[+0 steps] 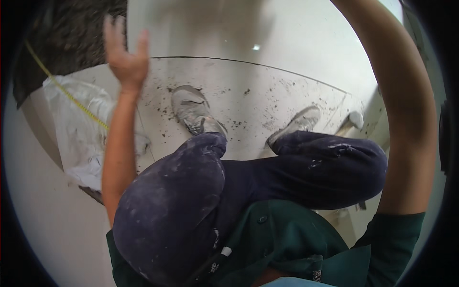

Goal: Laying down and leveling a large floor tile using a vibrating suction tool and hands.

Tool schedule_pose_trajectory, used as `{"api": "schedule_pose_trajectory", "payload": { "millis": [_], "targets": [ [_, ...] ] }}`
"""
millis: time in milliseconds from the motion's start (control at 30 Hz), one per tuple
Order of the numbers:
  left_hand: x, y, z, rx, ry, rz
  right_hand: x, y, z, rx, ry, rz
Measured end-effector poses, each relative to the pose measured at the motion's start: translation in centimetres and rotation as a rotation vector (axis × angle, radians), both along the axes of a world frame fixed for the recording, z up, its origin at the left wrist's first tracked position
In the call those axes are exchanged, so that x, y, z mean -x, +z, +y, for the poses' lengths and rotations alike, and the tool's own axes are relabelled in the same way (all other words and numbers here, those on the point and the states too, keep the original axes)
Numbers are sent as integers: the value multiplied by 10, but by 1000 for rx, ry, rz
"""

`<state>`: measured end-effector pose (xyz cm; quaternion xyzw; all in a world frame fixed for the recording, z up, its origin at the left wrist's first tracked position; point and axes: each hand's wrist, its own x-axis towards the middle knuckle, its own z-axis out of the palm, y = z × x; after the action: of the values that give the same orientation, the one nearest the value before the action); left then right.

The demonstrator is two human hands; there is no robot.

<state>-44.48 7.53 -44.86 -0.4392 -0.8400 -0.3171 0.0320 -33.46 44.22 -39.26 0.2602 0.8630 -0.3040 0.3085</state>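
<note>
My left hand [127, 62] is raised at the upper left with its fingers apart and nothing in it, slightly blurred. It hovers beside the left edge of a large glossy pale tile [205, 36] and the dark, crumbly soil-like bed [76, 38]. My right arm reaches up past the tile's right side, and its hand lies beyond the top of the picture. A yellow tape measure blade [71, 97] runs from the dark bed across a crumpled white plastic sack [79, 143], passing behind my left forearm.
A mallet with a pale head [355, 120] lies on the floor at the right, behind my bent knee. My dusty shoes [191, 109] stand on pale floor tiles [244, 122] strewn with dark crumbs. A dark joint line separates these from the large tile.
</note>
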Motion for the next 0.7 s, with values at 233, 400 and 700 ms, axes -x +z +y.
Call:
{"api": "schedule_pose_trajectory", "payload": {
  "millis": [233,400,700],
  "targets": [
    [167,-15,156,-11,95,-1069,-44,-2,-6,-33,-10,-197],
    [94,-70,278,363,-672,-1115,-165,40,40,-28,-254,-277],
    [-164,-25,434,468,-527,-595,-328,41,89,184,-680,-148]
  ]
}}
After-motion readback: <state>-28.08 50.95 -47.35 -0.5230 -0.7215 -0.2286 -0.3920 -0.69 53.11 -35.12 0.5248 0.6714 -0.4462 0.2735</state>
